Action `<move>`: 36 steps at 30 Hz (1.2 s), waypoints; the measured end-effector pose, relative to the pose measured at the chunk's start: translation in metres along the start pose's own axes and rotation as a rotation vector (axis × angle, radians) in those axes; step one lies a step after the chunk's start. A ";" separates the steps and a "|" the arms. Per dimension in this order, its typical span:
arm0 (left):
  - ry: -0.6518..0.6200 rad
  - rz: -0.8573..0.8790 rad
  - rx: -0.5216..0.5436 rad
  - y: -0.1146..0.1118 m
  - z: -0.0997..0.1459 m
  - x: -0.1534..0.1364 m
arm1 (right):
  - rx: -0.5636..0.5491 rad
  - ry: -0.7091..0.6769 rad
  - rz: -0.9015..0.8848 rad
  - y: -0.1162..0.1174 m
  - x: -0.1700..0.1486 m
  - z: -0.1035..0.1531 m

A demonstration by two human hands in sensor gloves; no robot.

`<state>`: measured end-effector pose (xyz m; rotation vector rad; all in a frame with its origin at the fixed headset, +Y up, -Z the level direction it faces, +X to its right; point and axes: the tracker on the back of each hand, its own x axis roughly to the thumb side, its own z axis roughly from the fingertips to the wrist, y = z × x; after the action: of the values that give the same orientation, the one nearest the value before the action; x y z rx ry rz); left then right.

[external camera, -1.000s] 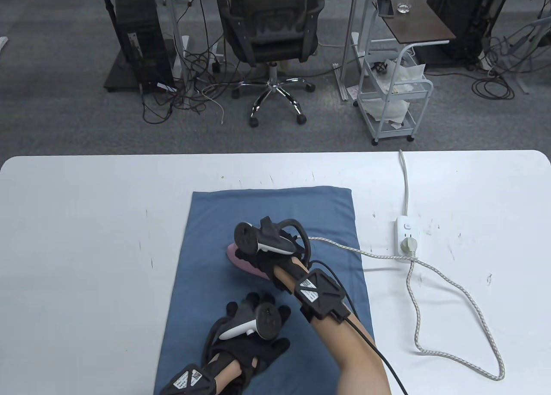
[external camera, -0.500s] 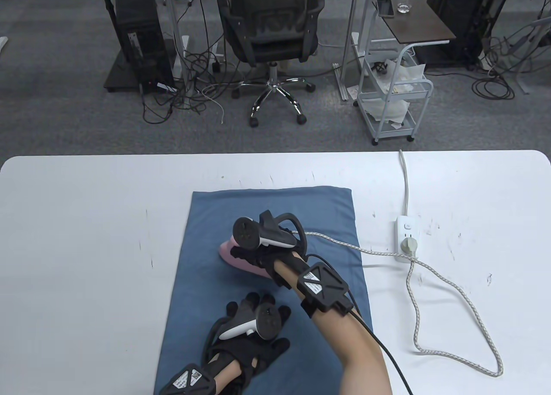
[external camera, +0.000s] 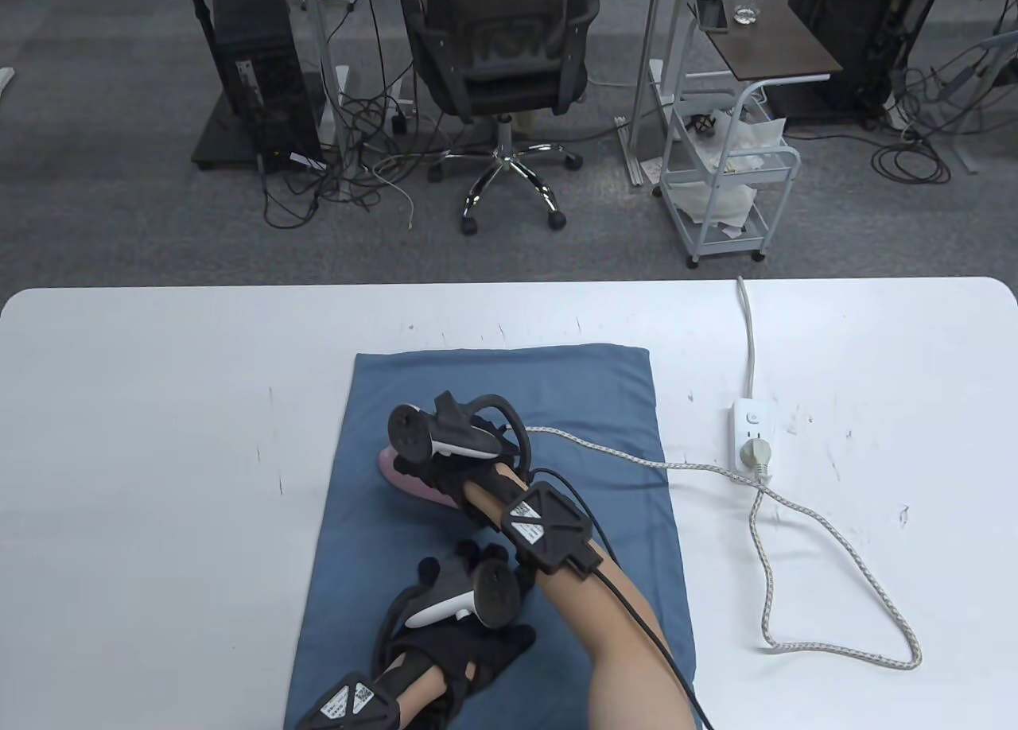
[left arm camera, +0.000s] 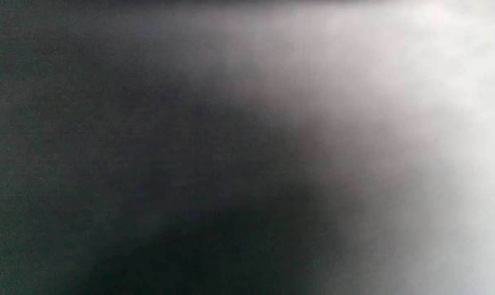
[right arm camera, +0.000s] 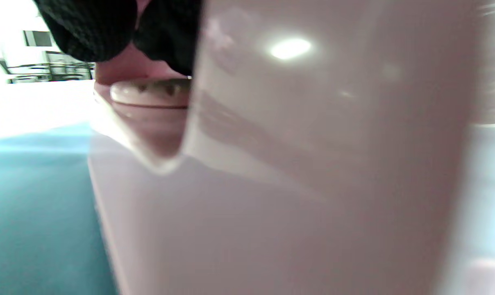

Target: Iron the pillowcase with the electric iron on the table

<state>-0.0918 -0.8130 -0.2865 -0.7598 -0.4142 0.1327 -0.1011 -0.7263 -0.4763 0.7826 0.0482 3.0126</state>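
Gripping the pink iron [external camera: 409,479] by its handle, the right hand [external camera: 453,452] holds it mid-pillowcase [external camera: 493,388]; the left hand [external camera: 457,603] presses flat, fingers spread, on the cloth nearer the table's [external camera: 159,444] near edge.

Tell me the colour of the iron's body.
Pale pink. The iron fills the right wrist view close up; in the table view only its edge shows under the right hand.

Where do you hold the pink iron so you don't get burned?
Hold the iron by its top handle, coming from above, as the right hand does now. Its flat hot side faces down on the blue pillowcase, so the top is likely the safe part.
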 end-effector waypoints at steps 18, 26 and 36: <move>-0.001 0.000 0.001 0.000 0.000 0.000 | 0.026 0.239 0.078 -0.003 -0.066 0.056; -0.001 -0.001 0.001 0.000 0.000 0.000 | 0.032 0.399 0.151 -0.003 -0.136 0.113; 0.000 -0.001 0.001 0.000 0.000 0.000 | 0.023 0.606 0.161 -0.005 -0.206 0.154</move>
<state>-0.0919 -0.8135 -0.2867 -0.7591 -0.4147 0.1322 0.1541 -0.7255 -0.4420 -0.1576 0.0331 3.2784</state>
